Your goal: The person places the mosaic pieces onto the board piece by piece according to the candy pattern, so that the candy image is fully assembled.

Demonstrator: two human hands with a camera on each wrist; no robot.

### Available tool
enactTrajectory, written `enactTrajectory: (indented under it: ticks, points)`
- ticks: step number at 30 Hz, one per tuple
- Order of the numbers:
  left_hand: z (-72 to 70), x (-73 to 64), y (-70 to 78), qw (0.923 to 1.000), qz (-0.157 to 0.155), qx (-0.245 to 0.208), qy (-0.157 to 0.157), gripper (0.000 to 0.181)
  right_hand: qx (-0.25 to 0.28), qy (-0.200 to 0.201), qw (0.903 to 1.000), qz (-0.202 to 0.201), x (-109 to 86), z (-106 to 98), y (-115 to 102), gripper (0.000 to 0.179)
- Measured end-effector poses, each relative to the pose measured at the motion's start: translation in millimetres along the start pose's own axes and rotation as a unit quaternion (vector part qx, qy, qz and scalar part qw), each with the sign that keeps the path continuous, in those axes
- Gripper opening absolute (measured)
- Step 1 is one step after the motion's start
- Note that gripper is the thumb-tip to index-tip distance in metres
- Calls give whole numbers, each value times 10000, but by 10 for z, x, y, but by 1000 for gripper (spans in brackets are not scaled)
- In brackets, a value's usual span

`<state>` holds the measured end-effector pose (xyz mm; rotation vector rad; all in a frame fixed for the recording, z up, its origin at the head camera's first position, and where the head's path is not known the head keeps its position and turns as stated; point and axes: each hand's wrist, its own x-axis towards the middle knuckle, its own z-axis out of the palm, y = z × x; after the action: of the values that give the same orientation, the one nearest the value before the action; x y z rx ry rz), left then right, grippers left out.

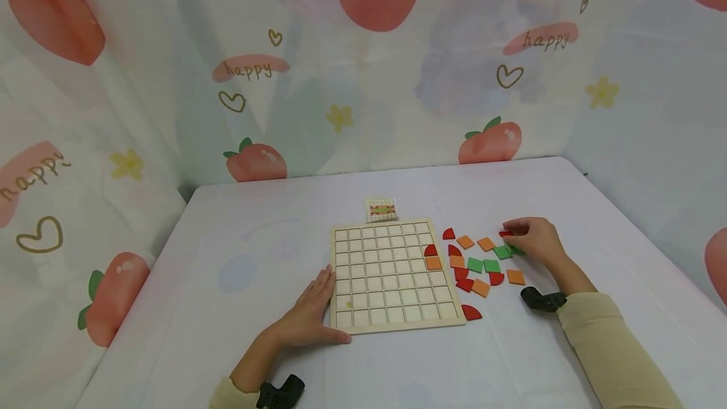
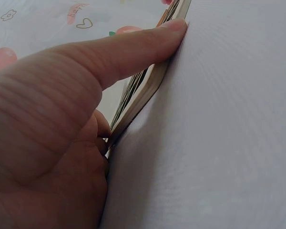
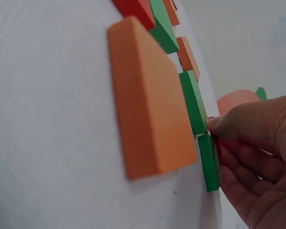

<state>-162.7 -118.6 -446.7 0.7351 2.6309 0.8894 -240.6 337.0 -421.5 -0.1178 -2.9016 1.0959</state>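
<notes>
Fingers of the right hand point(image 1: 536, 238) pinch a small red piece point(image 3: 217, 149), while those of the left hand point(image 1: 311, 313) lie extended along the wooden board point(image 1: 403, 329), its thumb against the corner nearest my head camera. Biggest in my view is the printed cloth point(image 1: 375, 81) behind, with its fruit, hearts and the word "happy". Before it spreads the white table point(image 1: 261, 219), and the board sits near the middle of it, its grid seven cells by seven. A beige sleeve point(image 1: 619, 352) covers the right forearm, with a black device point(image 1: 542, 300) at the wrist; I see a similar one on the left. Just beyond the board's far edge I find a small card point(image 1: 381, 210) printed with a coloured pattern. Orange squares point(image 1: 515, 277) and green squares point(image 1: 491, 266) lie scattered to the board's right; in my right wrist view, two green ones stand close beside the pinching fingertips. Among the squares I count several red quarter-rounds point(image 1: 471, 312). In the board's rightmost column, one red quarter-round point(image 1: 430, 250) fills the third cell from the far edge, an orange square point(image 1: 433, 263) the fourth.
</notes>
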Motion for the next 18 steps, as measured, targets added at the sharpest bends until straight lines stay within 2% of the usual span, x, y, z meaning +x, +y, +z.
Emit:
enactTrajectory:
  ticks: [11, 18]
  points:
    - [-1, -2, 3, 10000, 38, -15, -18, 118, 150, 114, 9998, -80, -122, 51, -131, 39]
    - [1, 1, -10, 10000, 37, -43, -6, 118, 259, -84, 9995, -160, -137, 140, -262, 37]
